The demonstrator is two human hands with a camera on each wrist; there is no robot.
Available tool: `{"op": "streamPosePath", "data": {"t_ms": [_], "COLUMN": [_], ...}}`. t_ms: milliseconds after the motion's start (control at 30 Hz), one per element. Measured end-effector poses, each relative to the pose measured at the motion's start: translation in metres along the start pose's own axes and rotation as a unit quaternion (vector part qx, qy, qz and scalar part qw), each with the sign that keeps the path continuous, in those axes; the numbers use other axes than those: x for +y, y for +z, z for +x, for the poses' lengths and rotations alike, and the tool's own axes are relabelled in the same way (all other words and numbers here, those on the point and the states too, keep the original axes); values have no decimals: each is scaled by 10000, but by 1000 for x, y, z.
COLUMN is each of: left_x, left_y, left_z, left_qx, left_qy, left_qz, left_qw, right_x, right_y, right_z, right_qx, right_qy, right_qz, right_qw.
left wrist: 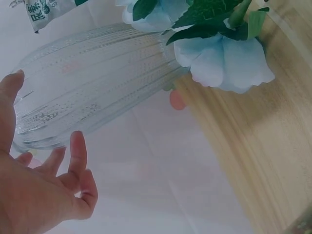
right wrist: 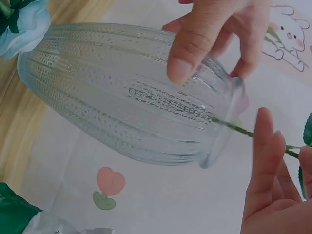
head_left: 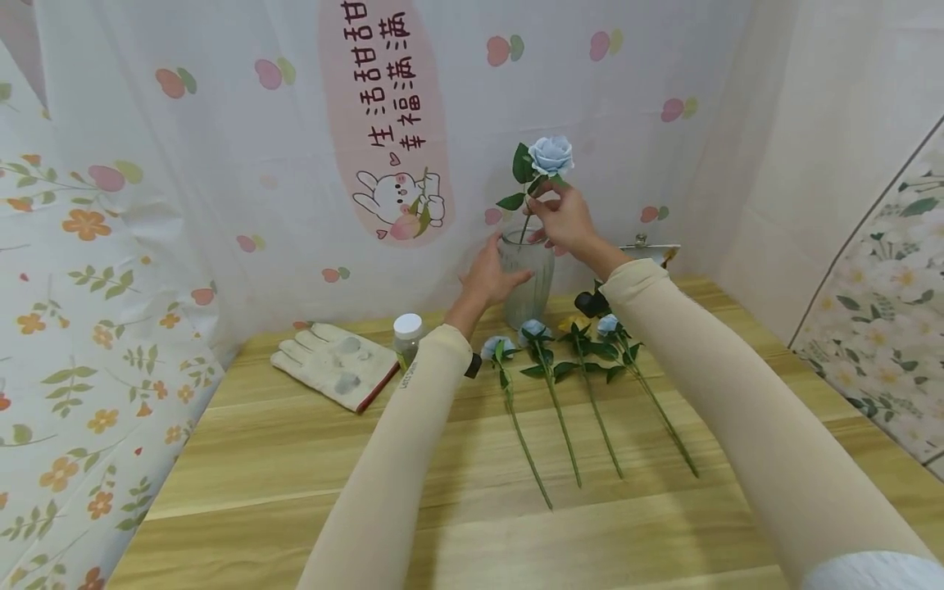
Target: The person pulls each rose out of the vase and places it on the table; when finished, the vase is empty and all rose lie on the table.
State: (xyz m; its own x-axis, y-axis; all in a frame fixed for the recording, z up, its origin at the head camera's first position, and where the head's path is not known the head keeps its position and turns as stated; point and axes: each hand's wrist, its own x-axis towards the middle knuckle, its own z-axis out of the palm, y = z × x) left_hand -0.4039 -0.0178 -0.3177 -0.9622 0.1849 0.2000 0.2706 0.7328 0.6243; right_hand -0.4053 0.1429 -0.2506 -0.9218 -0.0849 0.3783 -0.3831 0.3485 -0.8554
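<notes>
A ribbed clear glass vase stands upright near the back of the table. My left hand holds it near the top, the thumb on the near side and the fingers round the neck. Above the mouth, my right hand pinches the green stem of a light-blue rose with dark green leaves. The lower stem passes through the rim and its end shows inside the vase through the glass.
Several loose roses lie on the wooden table, blue blooms and a yellow one toward the vase. A white work glove and a white-capped jar are at left. A green and silver packet is right of the vase.
</notes>
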Motion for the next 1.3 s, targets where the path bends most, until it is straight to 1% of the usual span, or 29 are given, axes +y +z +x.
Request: {"op": "streamPosePath", "data": {"t_ms": [67, 200, 333, 533, 633, 733, 800, 933, 1000, 1100, 1133, 1233, 1300], "left_x": [0, 0, -2, -4, -4, -4, -4, -4, -4, -4, -4, -3, -3], "left_y": [1, 3, 3, 3, 3, 3, 4, 3, 2, 2, 2, 2, 2], "left_z": [-1, -1, -1, 0, -1, 0, 0, 0, 0, -1, -1, -1, -2], "left_qx": [-49, -48, -23, 53, 78, 20, -22, -58, -74, -59, -54, -43, -60], "left_qy": [-39, -79, -106, -34, -21, -28, -29, -32, -51, -69, -64, -4, 36], "left_qz": [17, -26, -24, -26, 14, 66, 109, 175, 233, 312, 321, 284, 254], "left_qw": [10000, 10000, 9999, 10000, 10000, 10000, 9999, 9998, 9997, 9995, 9995, 9996, 9997], "right_x": [-1, -4, -7, -12, -15, -18, -19, -22, -23, -25, -26, -27, -27], "right_y": [-1, -2, -1, -3, -6, -12, -16, -27, -33, -42, -45, -54, -59], "right_z": [-1, -4, -10, -18, -23, -29, -33, -40, -45, -52, -55, -62, -67], "right_qx": [52, 289, 522, 695, 750, 846, 981, 1263, 1367, 1517, 1582, 1747, 1777], "right_qy": [-95, -315, -441, -724, -806, -973, -1163, -1691, -1856, -1997, -1987, -2123, -2218], "right_qz": [159, 326, 282, 305, 464, 623, 724, 998, 1129, 1208, 1253, 1495, 1700], "right_qw": [9998, 9986, 9973, 9945, 9928, 9897, 9857, 9724, 9665, 9605, 9591, 9498, 9436]}}
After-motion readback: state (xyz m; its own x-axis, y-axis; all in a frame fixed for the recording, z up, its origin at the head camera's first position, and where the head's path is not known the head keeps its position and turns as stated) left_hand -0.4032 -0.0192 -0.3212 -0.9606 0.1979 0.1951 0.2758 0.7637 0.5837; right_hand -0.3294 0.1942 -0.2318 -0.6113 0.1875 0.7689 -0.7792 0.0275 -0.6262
